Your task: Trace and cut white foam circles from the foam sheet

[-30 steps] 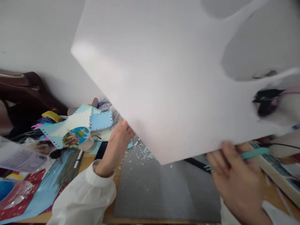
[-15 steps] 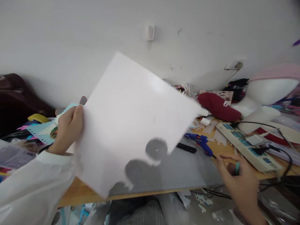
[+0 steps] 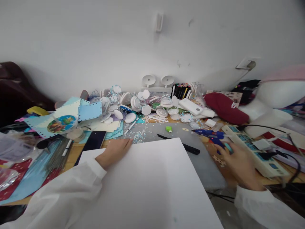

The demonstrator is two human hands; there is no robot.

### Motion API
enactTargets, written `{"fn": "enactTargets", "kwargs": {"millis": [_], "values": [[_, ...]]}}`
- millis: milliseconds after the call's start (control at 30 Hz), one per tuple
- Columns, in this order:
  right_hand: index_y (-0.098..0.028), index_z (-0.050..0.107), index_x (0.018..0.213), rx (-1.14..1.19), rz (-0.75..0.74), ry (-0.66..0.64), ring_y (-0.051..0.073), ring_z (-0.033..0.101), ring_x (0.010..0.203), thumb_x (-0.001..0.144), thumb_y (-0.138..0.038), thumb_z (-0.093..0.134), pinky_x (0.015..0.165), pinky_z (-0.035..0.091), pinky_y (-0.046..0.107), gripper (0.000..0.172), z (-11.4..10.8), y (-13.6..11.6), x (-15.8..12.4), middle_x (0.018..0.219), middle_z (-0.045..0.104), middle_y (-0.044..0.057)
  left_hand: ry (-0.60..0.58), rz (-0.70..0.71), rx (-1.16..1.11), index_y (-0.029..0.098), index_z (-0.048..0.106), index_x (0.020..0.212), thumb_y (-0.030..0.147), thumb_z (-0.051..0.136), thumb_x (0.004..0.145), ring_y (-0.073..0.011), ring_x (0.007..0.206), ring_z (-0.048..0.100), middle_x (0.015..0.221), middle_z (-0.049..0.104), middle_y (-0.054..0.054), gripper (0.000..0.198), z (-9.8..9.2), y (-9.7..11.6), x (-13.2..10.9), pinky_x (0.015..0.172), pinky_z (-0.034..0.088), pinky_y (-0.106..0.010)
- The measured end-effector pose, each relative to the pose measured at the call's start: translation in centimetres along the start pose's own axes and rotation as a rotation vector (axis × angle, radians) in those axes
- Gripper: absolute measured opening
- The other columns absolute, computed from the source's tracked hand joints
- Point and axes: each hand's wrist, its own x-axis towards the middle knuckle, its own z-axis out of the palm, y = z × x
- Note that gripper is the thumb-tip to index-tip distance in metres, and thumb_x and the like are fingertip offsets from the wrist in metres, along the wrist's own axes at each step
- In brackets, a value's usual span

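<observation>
A large white sheet of board or card (image 3: pixel 147 178) lies over the near part of the grey cutting mat (image 3: pixel 207 171) and reaches past the bottom of the view. At its far edge is my left hand (image 3: pixel 115 152), closed on the sheet, with the fingertips over the edge and the thumb hidden. My right hand (image 3: pixel 240 165), blurred, is closed around a small teal object (image 3: pixel 228 148) whose kind I cannot make out. Just beyond that hand lies a blue glue gun (image 3: pixel 212 135). A black utility knife (image 3: pixel 190 148) rests on the mat by the sheet's right corner.
White discs with beads (image 3: pixel 145 109) crowd the back, beside a white phone-like device (image 3: pixel 190 106). To the right are a maroon cap (image 3: pixel 225 108) and a power strip (image 3: pixel 252 149) with cables. A dark phone (image 3: pixel 94 141) and blue cards (image 3: pixel 90 111) lie left; a green item (image 3: pixel 168 128) sits on the mat.
The white sheet has come down from being held up at a tilt and now lies low over the table. My left hand moved right with it; my right hand rose slightly towards the glue gun.
</observation>
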Motion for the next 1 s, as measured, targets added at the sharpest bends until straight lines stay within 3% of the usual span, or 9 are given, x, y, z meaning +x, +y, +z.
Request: {"fn": "enactTargets", "kwargs": {"millis": [200,433,533,600,700,767,833,933,1000], "values": [[-0.023,0.064,0.102,-0.132,0.058,0.015,0.039,0.066,0.081,0.084,-0.054,0.047,0.064,0.045,0.045,0.040,-0.1,2.5,-0.7,0.090,0.069,0.021,-0.094,0.047,0.090,0.016,0.067,0.097,0.036,0.024,0.098,-0.0276,0.087,0.069,0.095,0.072,-0.014,0.047,0.5,2.3,0.5,0.080,0.049,-0.040],[-0.024,0.062,0.105,-0.149,0.029,-0.021,0.036,0.065,0.093,0.087,-0.053,0.045,0.073,0.048,0.043,0.037,0.6,2.3,-0.8,0.101,0.068,0.019,-0.133,0.102,0.135,0.014,0.066,0.102,0.034,0.023,0.098,-0.0303,0.088,0.069,0.095,0.072,-0.015,0.047,0.5,3.0,1.3,0.077,0.050,-0.042],[-0.025,0.058,0.109,-0.165,0.037,0.009,0.037,0.063,0.099,0.086,-0.054,0.048,0.076,0.049,0.045,0.038,-0.5,1.1,-1.3,0.104,0.066,0.018,-0.139,0.100,0.136,0.013,0.065,0.103,0.033,0.023,0.098,-0.0305,0.090,0.069,0.097,0.071,-0.016,0.047,0.7,2.7,1.3,0.078,0.050,-0.042],[-0.024,0.055,0.111,-0.183,0.045,0.135,0.038,0.060,0.104,0.085,-0.053,0.050,0.080,0.049,0.047,0.039,-1.6,-0.4,-2.0,0.105,0.064,0.020,-0.136,0.086,0.127,0.013,0.065,0.102,0.034,0.022,0.099,-0.0295,0.090,0.069,0.098,0.071,-0.015,0.048,0.8,2.4,1.2,0.079,0.050,-0.042],[-0.028,0.055,0.103,-0.101,-0.079,0.274,0.035,0.061,0.099,0.087,-0.043,0.051,0.084,0.050,0.047,0.022,-3.1,-3.4,-3.0,0.094,0.064,0.015,-0.135,0.078,0.110,0.014,0.066,0.100,0.035,0.022,0.099,-0.0292,0.088,0.069,0.095,0.072,-0.015,0.048,0.9,2.1,1.1,0.078,0.050,-0.041],[-0.029,0.055,0.099,0.029,-0.240,0.176,0.030,0.063,0.096,0.087,-0.040,0.051,0.085,0.051,0.044,0.017,-3.1,-5.3,-3.0,0.094,0.064,0.012,-0.132,0.079,0.103,0.014,0.066,0.099,0.035,0.022,0.099,-0.0301,0.087,0.069,0.094,0.072,-0.015,0.049,0.9,2.2,1.1,0.077,0.050,-0.042],[-0.026,0.057,0.104,0.106,-0.374,-0.005,0.028,0.063,0.101,0.088,-0.041,0.050,0.089,0.051,0.043,0.023,-2.3,-6.8,-2.3,0.104,0.064,0.011,-0.127,0.075,0.099,0.014,0.066,0.098,0.035,0.022,0.099,-0.0311,0.086,0.069,0.093,0.072,-0.015,0.049,1.0,2.4,1.1,0.076,0.050,-0.043],[-0.024,0.059,0.111,0.112,-0.445,-0.286,0.027,0.062,0.106,0.088,-0.045,0.049,0.093,0.050,0.043,0.032,-0.3,-7.9,-0.6,0.114,0.064,0.009,-0.126,0.064,0.093,0.014,0.065,0.101,0.035,0.021,0.098,-0.0316,0.085,0.069,0.093,0.072,-0.016,0.049,1.2,2.5,0.8,0.073,0.050,-0.043],[-0.024,0.061,0.112,0.128,-0.478,-0.402,0.026,0.063,0.106,0.090,-0.045,0.048,0.093,0.050,0.043,0.033,0.8,-8.0,0.6,0.114,0.066,0.008,-0.127,0.050,0.084,0.014,0.065,0.102,0.037,0.020,0.098,-0.0312,0.084,0.070,0.092,0.072,-0.016,0.051,1.3,2.4,0.5,0.073,0.050,-0.042]]}}
